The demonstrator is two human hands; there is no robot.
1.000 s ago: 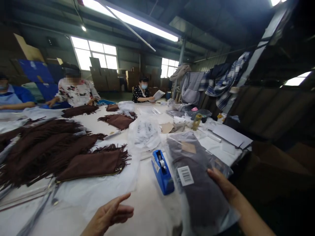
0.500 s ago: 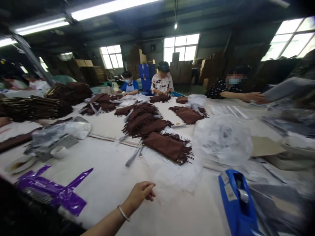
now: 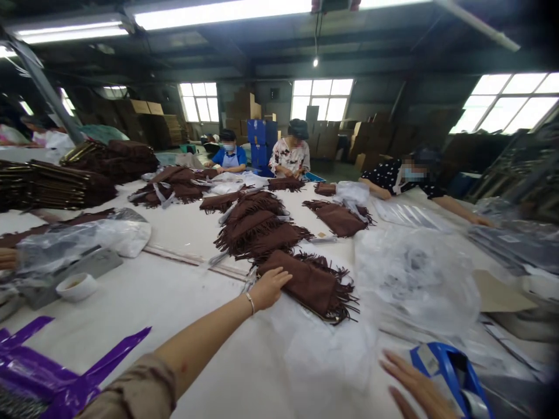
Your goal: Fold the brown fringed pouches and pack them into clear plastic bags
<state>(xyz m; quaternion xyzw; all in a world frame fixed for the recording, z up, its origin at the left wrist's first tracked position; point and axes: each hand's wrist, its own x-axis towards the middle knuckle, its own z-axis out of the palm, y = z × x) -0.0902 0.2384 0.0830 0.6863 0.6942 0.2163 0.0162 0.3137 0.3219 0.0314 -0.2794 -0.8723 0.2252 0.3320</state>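
Note:
My left hand (image 3: 269, 288) reaches out to a brown fringed pouch (image 3: 312, 285), its fingers stretched flat over the pouch's left end. The pouch has a zip along its near edge and long tassels on its right side. Low at the right, my right hand (image 3: 414, 381) hangs with fingers apart, holding nothing, just beside a blue tape dispenser (image 3: 454, 369). Behind the nearest pouch lies an overlapping pile of similar fringed pouches (image 3: 257, 224). Thin white sheeting (image 3: 323, 343) spreads under and in front of the nearest pouch.
Crumpled clear plastic bags (image 3: 414, 273) lie at right, by a tan card (image 3: 502, 294). Purple plastic (image 3: 48, 378) is at lower left, with a white tape roll (image 3: 76, 286) behind it. Brown pouches are stacked (image 3: 52, 183) far left. Several co-workers sit around the table.
My left hand has moved forward and up onto the nearest pouch. My right hand has come into view by the tape dispenser. The co-worker at right has lowered the grey sheet.

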